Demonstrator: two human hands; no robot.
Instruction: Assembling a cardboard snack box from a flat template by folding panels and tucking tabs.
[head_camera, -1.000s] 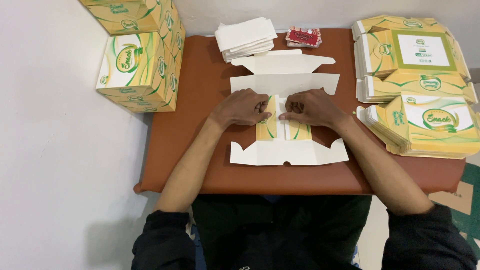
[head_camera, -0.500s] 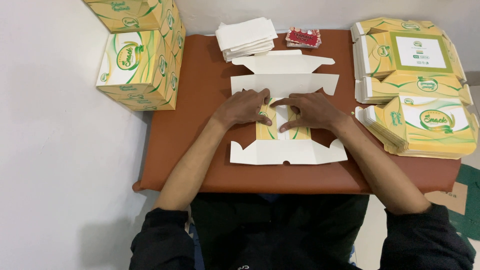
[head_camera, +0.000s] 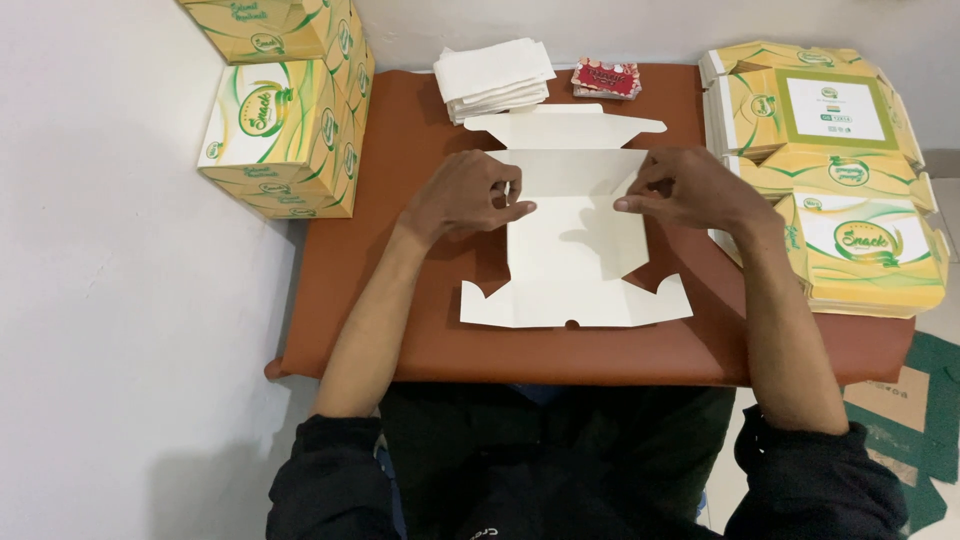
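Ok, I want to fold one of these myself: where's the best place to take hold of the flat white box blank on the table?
Probably by its two side edges at the middle panel, coming in from left and right. The blank lies flat, inside up, and there the left hand and right hand already pinch it; the near flap is wide, floppy and notched.

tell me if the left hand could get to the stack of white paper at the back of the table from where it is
Probably yes. The left hand sits at the unfolded white box blank, and the stack of white paper lies just beyond it on the brown table, with nothing standing between them.
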